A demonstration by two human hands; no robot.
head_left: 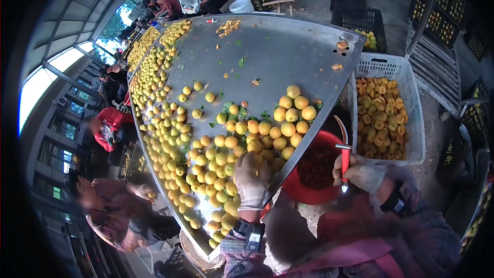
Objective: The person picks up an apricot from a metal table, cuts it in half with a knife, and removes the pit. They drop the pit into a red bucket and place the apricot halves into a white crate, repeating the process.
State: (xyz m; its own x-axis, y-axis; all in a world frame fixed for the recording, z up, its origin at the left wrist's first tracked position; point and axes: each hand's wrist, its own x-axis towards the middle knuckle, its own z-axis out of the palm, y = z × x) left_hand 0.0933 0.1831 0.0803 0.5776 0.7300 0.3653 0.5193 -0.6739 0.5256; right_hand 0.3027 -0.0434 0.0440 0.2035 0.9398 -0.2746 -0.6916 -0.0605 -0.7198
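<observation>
My left hand, in a pale work glove, reaches into the heap of yellow-orange apricots on the metal table. Its fingers curl round an apricot, mostly hidden by the glove. Over to the right, my gloved right hand is closed round the red handle of a pitting tool with a curved metal upper end and a pointed metal lower tip. Behind and left of that hand stands a red basin with dark reddish pieces inside. Halved apricots fill much of a white crate beyond it.
The metal table has raised edges and scattered leaves. Another red-handled tool lies at its far end. Co-workers sit along the left side, one person close by. Black crates and a slatted rack stand at the right.
</observation>
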